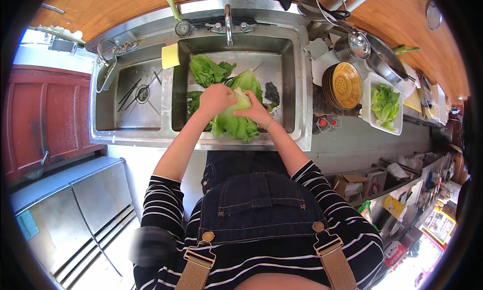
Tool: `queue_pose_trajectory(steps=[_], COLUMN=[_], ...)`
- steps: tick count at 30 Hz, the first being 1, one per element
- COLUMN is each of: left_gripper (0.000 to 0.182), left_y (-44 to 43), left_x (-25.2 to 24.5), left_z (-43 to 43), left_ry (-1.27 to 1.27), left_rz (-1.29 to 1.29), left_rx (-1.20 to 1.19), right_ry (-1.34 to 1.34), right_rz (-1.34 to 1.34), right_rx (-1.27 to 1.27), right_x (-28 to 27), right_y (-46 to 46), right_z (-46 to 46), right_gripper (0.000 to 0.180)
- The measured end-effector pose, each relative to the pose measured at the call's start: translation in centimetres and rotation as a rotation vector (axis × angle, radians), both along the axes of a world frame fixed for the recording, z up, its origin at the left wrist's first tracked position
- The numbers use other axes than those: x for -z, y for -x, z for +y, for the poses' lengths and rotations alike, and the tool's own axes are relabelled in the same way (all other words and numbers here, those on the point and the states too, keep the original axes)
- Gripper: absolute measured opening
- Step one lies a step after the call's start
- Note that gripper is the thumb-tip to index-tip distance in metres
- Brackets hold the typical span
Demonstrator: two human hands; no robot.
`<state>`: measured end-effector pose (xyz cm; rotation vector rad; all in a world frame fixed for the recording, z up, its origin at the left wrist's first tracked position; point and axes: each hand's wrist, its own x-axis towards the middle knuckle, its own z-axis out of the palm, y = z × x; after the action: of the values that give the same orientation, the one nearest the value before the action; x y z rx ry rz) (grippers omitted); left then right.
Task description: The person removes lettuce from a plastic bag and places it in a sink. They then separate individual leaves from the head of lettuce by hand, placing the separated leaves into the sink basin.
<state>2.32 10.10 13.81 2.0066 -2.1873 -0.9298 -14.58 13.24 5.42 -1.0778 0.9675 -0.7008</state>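
Over the larger basin of a stainless steel sink (pixel 286 116), both hands are on a head of lettuce (pixel 236 124), its pale stem end turned up. My left hand (pixel 216 101) curls its fingers at that stem end. From the other side my right hand (pixel 256 109) grips the head, thumb spread across the pale leaves. Another pale green lettuce (pixel 248 81) lies just beyond the hands. Darker loose leaves (pixel 209 70) rest at the basin's far left. A dark scouring pad (pixel 271 93) sits by the right wall.
A faucet (pixel 228 25) juts over the large basin. Chopsticks (pixel 129 94) lie in the smaller left basin, and a yellow cloth (pixel 170 56) drapes the divider. To the right stand stacked yellow plates (pixel 344 85), a white basket (pixel 368 116) holding lettuce leaves (pixel 385 105), and a metal pan (pixel 388 65).
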Motion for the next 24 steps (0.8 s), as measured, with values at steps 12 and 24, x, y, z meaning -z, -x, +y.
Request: queue_pose_trajectory(steps=[12,24], left_gripper=[0.030,0.101], left_y=[-4.0,2.5], left_x=[1.9,3.6], left_z=[-0.7,5.8], left_ry=[0.303,-0.009], left_rz=[-0.424,0.298], left_rx=[0.025,-0.145], right_ry=[-0.501,-0.292], right_rz=[-0.369,-0.241], right_rx=[0.114,0.302], right_x=[-2.4,-0.6], right_y=[3.1,0.7], right_z=[-0.3,-0.5], right_gripper=[0.050,0.051])
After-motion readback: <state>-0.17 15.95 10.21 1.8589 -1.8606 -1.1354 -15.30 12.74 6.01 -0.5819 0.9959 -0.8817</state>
